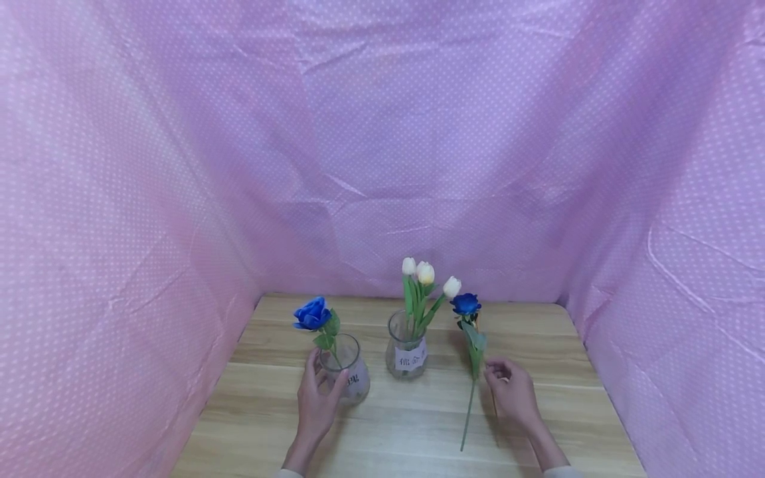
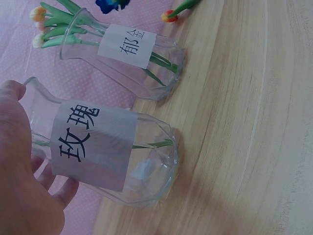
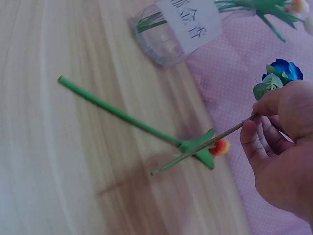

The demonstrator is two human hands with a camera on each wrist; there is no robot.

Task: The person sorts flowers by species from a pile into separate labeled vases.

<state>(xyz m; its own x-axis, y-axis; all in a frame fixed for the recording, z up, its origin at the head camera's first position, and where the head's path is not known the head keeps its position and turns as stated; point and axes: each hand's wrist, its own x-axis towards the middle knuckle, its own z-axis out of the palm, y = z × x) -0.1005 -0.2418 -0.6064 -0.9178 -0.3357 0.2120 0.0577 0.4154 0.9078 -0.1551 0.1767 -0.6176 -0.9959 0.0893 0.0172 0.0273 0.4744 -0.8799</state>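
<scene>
My left hand (image 1: 317,405) holds a clear glass vase (image 2: 151,171) around its neck and side. The vase bears a paper label reading 玫瑰 (image 2: 93,142), and a blue rose (image 1: 312,313) stands in it with its bloom leaning left. In the right wrist view, my right hand (image 3: 288,147) pinches the thin stem of another blue rose (image 3: 286,71) between thumb and fingers. That stem slants down over the table. Beneath it lies a tulip (image 3: 117,115) with a red-and-yellow bud and green leaves.
Between my hands, farther back, stands a second glass vase (image 1: 399,368) labelled 郁金香, holding several pale tulips (image 1: 425,273). Everything is on a wood-grain table (image 1: 412,438). Pink dotted cloth (image 1: 382,166) closes off the back and both sides.
</scene>
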